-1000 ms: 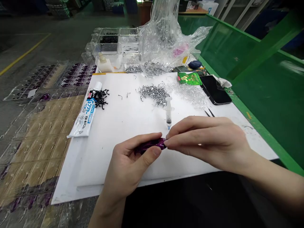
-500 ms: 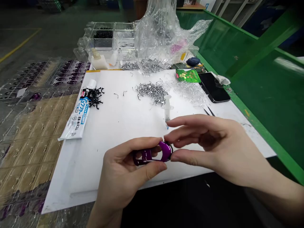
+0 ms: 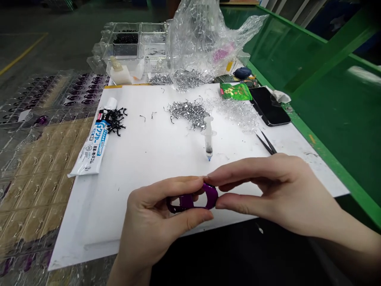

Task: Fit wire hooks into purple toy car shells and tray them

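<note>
Low over the front of the white board, a glossy purple toy car shell (image 3: 212, 196) with window openings lies between my hands. My left hand (image 3: 154, 222) is closed around its left part, fingers behind and thumb along the near side. At the shell's right end, the fingertips and thumb of my right hand (image 3: 262, 186) pinch it; the fingers hide part of the top edge. Just beyond the hands lies a syringe (image 3: 208, 139) with a blue tip and dark contents. Black tweezers (image 3: 266, 142) rest beyond my right hand.
Left are a glue tube (image 3: 92, 145), black small parts (image 3: 117, 121) and clear trays (image 3: 44, 159). Silvery small parts (image 3: 189, 113) are heaped mid-board. Behind stand a plastic bag (image 3: 193, 43) and a divided box (image 3: 126, 49). A phone (image 3: 270, 106) lies by the green wall (image 3: 327, 99).
My right hand's fingers have come down and closed onto the shell's right end, where they were more spread. The shell has tilted slightly, and the view has shifted a little.
</note>
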### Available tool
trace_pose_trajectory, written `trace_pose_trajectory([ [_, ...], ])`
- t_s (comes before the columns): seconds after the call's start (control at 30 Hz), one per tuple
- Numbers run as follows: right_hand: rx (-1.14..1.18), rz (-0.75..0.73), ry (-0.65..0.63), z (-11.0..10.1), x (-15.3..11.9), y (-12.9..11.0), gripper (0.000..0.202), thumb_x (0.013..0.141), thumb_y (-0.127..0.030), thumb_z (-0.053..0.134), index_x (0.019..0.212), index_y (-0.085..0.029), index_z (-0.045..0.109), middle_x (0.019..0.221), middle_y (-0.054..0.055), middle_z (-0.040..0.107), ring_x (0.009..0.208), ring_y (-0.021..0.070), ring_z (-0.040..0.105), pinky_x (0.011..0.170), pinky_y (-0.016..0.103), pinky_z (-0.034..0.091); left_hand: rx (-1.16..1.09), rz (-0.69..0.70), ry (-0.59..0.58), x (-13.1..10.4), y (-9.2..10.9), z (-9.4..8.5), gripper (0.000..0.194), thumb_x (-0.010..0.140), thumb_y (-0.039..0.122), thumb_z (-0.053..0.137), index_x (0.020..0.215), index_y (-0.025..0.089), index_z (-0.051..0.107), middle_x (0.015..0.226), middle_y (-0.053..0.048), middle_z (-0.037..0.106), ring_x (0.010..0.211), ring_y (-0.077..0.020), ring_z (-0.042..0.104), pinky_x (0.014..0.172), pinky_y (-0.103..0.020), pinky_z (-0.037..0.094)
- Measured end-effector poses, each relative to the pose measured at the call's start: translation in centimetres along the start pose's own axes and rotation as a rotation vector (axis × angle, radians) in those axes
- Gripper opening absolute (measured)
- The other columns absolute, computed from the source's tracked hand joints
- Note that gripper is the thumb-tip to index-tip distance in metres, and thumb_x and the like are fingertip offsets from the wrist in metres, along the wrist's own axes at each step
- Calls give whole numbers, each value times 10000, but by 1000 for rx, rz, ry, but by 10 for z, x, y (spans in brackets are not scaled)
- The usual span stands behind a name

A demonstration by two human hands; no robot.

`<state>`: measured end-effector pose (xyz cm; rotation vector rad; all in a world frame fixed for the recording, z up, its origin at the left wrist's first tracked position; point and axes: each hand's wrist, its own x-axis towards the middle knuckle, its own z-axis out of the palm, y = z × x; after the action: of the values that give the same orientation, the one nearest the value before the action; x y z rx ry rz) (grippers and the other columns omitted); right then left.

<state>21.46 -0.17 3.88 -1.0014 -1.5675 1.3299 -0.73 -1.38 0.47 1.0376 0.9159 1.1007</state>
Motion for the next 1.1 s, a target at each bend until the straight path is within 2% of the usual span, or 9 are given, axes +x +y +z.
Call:
trace_pose_trajectory([
  [0.1,2,0,27,0,3,-1,424,775,-37,969,1115,-280,894,1045,-11,879,931,173,865,863,180,720,42,25,35,0,0,0,493,701,28,1019,1021,391,924,1024,70,905,956,-141,872,863,-109,676],
  [0.23,35,-5,51,-1,1,0,526,737,-40,1004,1168,-310,869,1052,-34,879,963,176,867,886,164,709,69,34,41,0,1,2,498,695,15,1015,1011,388,925,1032,68,905,981,-155,873,875,-125,684],
  [0.37,-73,-38,3,-5,-2,-2,485,812,-63,967,1223,-293,855,1049,-25,877,954,206,869,893,198,723,98,40,48,-3,1,3,475,677,30,1030,972,388,929,1031,58,905,981,-178,876,866,-154,703],
  [0.53,-147,-145,-72,-9,3,1,472,838,-61,946,1256,-259,851,1071,-8,872,931,223,871,889,245,743,128,27,55,-3,0,3,482,652,58,1054,972,395,930,1040,37,906,964,-218,883,857,-208,729],
  [0.63,-123,-176,-101,-9,5,4,531,877,-47,912,1334,-301,817,1128,-15,870,991,204,866,939,256,736,106,43,82,-3,0,4,471,652,73,1060,980,386,930,1039,27,906,945,-219,881,847,-221,732],
  [0.77,-66,-141,-36,-6,2,4,665,864,-113,955,1427,-395,742,1180,-49,861,1096,209,847,982,279,729,36,49,87,-4,1,5,447,674,90,1055,979,392,929,1014,40,906,872,-185,874,802,-191,721],
  [0.93,-125,-130,-7,-6,0,-1,787,858,-112,961,1497,-461,662,1116,-70,866,1042,230,860,987,315,738,16,29,68,-3,2,5,457,673,65,1046,975,386,928,1022,34,907,943,-216,882,843,-220,729],
  [1.1,-147,-104,-76,-9,2,-2,802,881,-134,949,1540,-472,641,1104,-83,868,1048,244,856,1020,340,730,18,35,64,-4,-1,6,454,658,42,1039,957,366,933,1016,15,906,982,-245,879,884,-275,741],
])
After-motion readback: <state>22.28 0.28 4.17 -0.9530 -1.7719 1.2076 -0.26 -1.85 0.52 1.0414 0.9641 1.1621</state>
